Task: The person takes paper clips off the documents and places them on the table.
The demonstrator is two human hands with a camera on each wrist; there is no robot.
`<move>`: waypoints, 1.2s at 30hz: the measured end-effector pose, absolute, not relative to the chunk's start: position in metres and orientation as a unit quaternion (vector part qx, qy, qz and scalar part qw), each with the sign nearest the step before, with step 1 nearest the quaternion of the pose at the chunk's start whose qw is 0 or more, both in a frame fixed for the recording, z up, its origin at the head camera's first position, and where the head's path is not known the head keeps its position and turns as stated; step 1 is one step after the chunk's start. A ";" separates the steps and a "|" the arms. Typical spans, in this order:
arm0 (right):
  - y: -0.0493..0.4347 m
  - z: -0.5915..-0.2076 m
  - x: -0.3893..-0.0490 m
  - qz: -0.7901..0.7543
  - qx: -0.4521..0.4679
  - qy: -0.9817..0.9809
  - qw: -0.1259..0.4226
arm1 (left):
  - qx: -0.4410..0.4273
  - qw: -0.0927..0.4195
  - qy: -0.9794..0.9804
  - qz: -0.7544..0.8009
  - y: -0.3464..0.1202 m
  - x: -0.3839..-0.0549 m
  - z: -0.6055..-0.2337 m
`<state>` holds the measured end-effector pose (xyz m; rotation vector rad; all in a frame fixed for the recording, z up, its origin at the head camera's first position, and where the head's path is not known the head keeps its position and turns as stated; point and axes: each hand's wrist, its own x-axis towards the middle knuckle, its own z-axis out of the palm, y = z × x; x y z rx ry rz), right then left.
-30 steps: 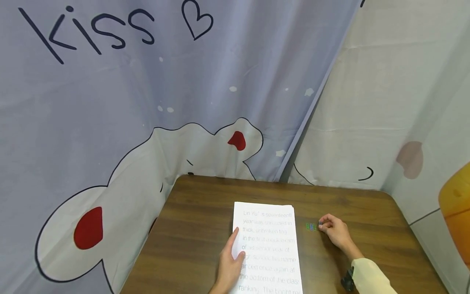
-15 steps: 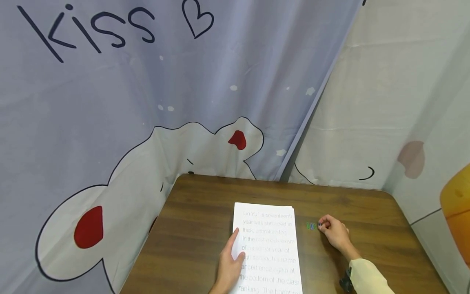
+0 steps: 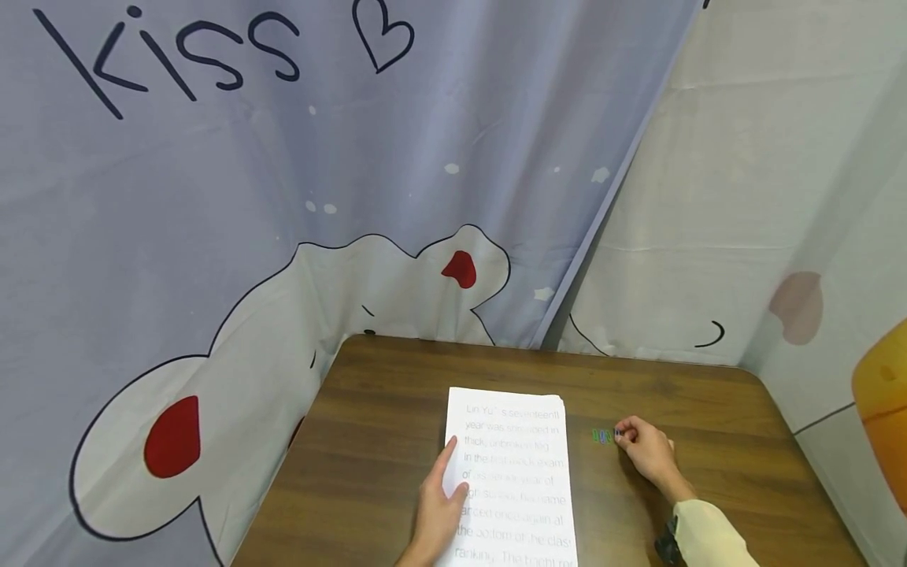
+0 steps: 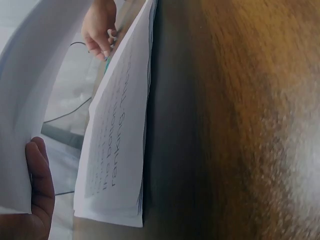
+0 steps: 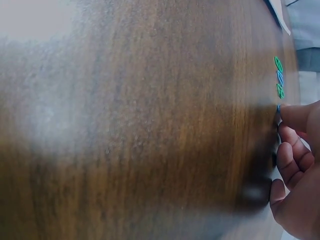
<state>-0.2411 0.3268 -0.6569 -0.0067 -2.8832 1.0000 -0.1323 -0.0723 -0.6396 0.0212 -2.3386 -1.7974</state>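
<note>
A stack of printed paper [image 3: 513,472] is on the wooden table, with my left hand [image 3: 434,512] at its left edge. In the left wrist view that hand grips some raised sheets [image 4: 30,95], fingers on one side; a lower bundle of pages [image 4: 120,125] stands apart from them. Right of the paper, my right hand [image 3: 648,453] pinches a small blue paper clip [image 5: 278,108] at the tabletop, mostly hidden by the fingertips. Just left of it, green and blue paper clips [image 3: 601,435] lie side by side in a short row.
The brown wooden table [image 3: 361,441] has rounded far corners. A printed curtain [image 3: 354,157] hangs directly behind it, and a pale cloth wall [image 3: 708,197] stands at the right with an orange shape [image 3: 882,417] at its edge.
My left hand and the paper have shifted slightly left in the last half second. The right hand stays at the end of the clip row, almost still.
</note>
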 end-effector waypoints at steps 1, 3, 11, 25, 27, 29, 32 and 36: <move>0.327 -0.656 -0.241 0.327 -0.003 -0.944 0.044 | 0.006 0.097 -0.789 -0.607 -0.073 -0.133 -0.639; 0.328 -0.656 -0.240 0.329 -0.001 -0.943 0.043 | 0.005 0.100 -0.789 -0.606 -0.075 -0.134 -0.639; 0.332 -0.659 -0.236 0.346 0.013 -0.936 0.061 | -0.028 0.105 -0.804 -0.584 -0.096 -0.141 -0.634; 0.336 -0.656 -0.232 0.395 0.043 -0.917 0.028 | -0.026 0.101 -0.821 -0.562 -0.143 -0.155 -0.630; 0.337 -0.657 -0.233 0.390 0.047 -0.919 0.029 | -0.029 0.106 -0.823 -0.557 -0.149 -0.157 -0.632; 0.337 -0.658 -0.234 0.388 0.046 -0.920 0.030 | -0.032 0.113 -0.827 -0.549 -0.155 -0.159 -0.633; 0.337 -0.660 -0.235 0.390 0.041 -0.919 0.028 | -0.026 0.116 -0.832 -0.541 -0.165 -0.161 -0.633; 0.337 -0.661 -0.236 0.397 0.035 -0.917 0.023 | -0.016 0.114 -0.837 -0.535 -0.179 -0.162 -0.631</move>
